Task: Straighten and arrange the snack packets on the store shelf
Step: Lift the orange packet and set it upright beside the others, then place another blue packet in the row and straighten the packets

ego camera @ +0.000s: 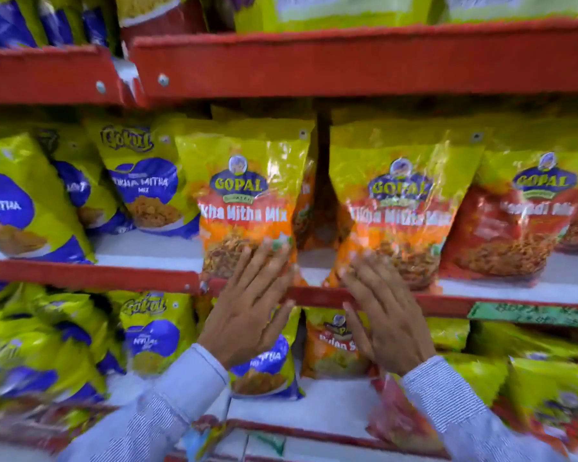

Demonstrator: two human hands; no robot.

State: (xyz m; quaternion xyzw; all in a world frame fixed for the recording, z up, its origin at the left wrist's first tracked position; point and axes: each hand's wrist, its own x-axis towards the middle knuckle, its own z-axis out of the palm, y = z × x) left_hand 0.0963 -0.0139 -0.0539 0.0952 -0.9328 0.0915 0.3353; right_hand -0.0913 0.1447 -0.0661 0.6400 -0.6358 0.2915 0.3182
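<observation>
Two yellow-and-orange Gopal Tikha Mitha Mix packets stand side by side on the middle shelf, with a dark gap between them. My left hand lies flat, fingers spread, against the lower front of the left packet. Fingers apart, my right hand presses the lower front of the right packet. Neither hand grips anything. Both wrists cross the red shelf lip.
Blue-and-yellow Gokul packets lean to the left on the same shelf. A red Gopal packet stands at the right. More packets fill the shelf above and the shelf below. A green label sits on the shelf lip.
</observation>
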